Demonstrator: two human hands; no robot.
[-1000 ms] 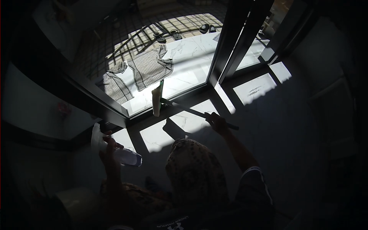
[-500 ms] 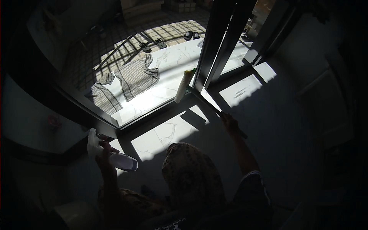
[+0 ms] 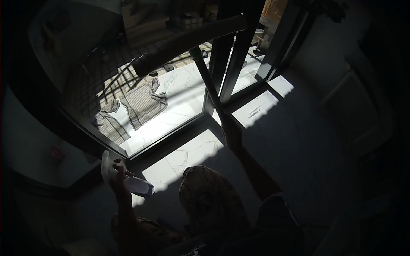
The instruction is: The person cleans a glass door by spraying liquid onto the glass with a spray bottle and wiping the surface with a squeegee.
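Note:
My right hand [image 3: 232, 133] is wrapped round the lower part of a dark handle. At its top, past a green joint, a long padded washer head [image 3: 188, 42] is raised in front of the glass; whether it touches the pane I cannot tell. Lower left, my left hand [image 3: 121, 179] grips a spray bottle [image 3: 139, 186] with a white trigger head and a pale body, lying tilted close to the corner of the door frame. The dark door frame [image 3: 166, 135] borders the glass.
Beyond the glass, two checked cloths [image 3: 144, 104] lie on a sunlit white marble step [image 3: 179, 100], with dark footwear behind them. Dark upright frame posts stand right of the pane. Sunlit patches [image 3: 183, 158] lie on the floor on my side.
The washer head has swung up from low by the frame to high across the pane, and now lies crosswise. My right hand has moved left and up with the handle. My left hand keeps the bottle.

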